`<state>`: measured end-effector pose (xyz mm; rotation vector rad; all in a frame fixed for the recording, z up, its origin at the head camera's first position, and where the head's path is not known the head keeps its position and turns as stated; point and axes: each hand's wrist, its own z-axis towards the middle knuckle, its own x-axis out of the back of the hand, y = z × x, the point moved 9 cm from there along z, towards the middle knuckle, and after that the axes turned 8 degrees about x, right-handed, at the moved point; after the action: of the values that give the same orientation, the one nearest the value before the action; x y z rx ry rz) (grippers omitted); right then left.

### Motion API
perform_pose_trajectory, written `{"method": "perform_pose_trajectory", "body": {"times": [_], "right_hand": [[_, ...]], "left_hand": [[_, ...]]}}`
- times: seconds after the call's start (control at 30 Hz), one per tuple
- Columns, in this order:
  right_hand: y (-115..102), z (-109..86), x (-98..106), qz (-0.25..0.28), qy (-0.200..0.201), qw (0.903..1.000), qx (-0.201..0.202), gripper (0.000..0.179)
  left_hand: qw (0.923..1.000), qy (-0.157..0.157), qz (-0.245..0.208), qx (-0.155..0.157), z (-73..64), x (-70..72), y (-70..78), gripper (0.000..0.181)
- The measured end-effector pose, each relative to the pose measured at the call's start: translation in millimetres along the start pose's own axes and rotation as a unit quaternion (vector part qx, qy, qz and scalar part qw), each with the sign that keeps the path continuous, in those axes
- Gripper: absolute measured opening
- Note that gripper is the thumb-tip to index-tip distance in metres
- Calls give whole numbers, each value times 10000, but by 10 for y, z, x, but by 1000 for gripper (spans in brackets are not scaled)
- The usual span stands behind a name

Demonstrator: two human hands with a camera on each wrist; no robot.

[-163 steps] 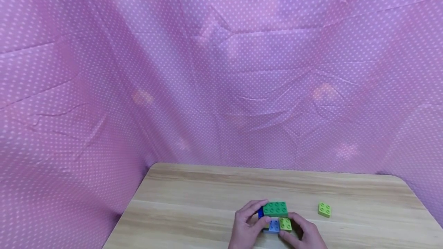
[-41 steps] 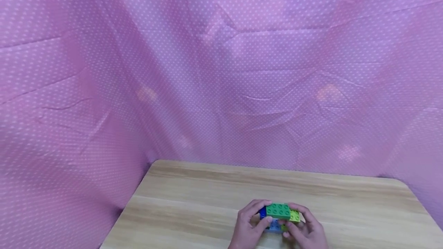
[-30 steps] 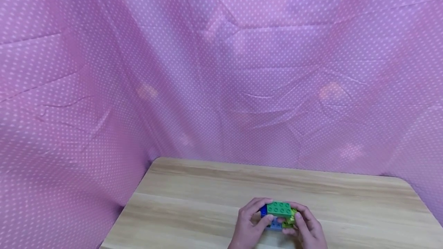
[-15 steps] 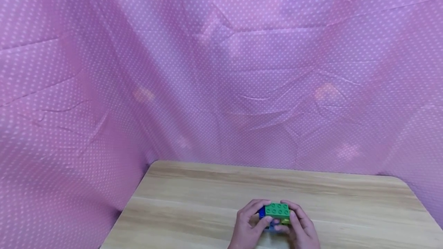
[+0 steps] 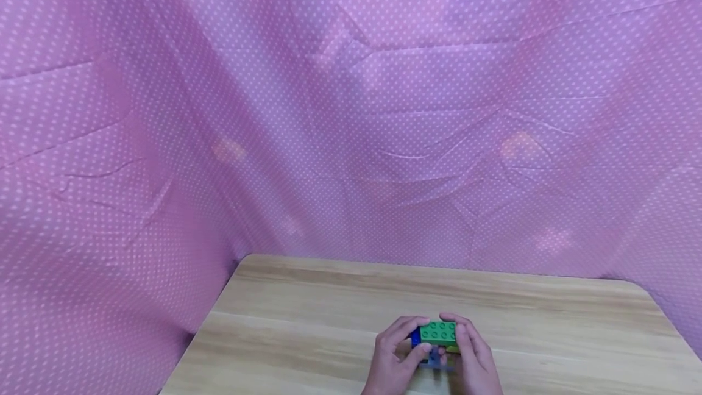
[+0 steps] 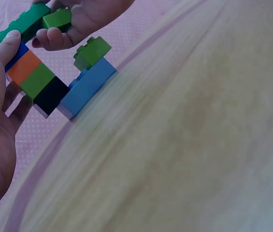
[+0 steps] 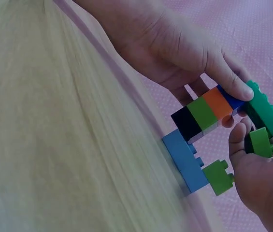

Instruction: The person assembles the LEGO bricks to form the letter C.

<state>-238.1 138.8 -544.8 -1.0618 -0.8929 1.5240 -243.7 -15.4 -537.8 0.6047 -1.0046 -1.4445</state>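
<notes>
A toy brick structure stands on the table in front of me. Its base is a light blue brick (image 6: 89, 88), with a small lime brick (image 6: 93, 52) on one end. From the other end rises a column of black (image 7: 186, 123), lime, orange (image 7: 217, 102) and dark blue bricks. A long green brick (image 5: 437, 334) lies across the top and overhangs to the right. My left hand (image 5: 392, 355) grips the column's upper part, thumb in front. My right hand (image 5: 476, 355) holds a second small lime brick (image 7: 261, 143) against the green brick's underside, below its overhanging end.
The wood-grain table (image 5: 307, 316) stretches out beyond and to both sides of the hands. A pink polka-dot cloth (image 5: 351, 139) hangs behind it and along its sides.
The lime brick that lay on the table at the right is now in my right hand. That hand carried it leftward beneath the green brick, while my left hand stayed on the column.
</notes>
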Motion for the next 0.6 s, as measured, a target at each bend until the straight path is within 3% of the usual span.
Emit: {"method": "perform_pose_trajectory", "body": {"times": [0.1,0.27,0.6], "right_hand": [[-15,6,15,-431,133,9988,-164,48],[-86,19,11,-822,125,9965,-29,44],[-108,28,24,-1159,213,9930,36,35]], "left_hand": [[10000,-16,-9,67,1,-3,-8,38],[10000,1,90,20,5,-3,5,37],[9999,-35,159,-43,2,-9,15,37]]}}
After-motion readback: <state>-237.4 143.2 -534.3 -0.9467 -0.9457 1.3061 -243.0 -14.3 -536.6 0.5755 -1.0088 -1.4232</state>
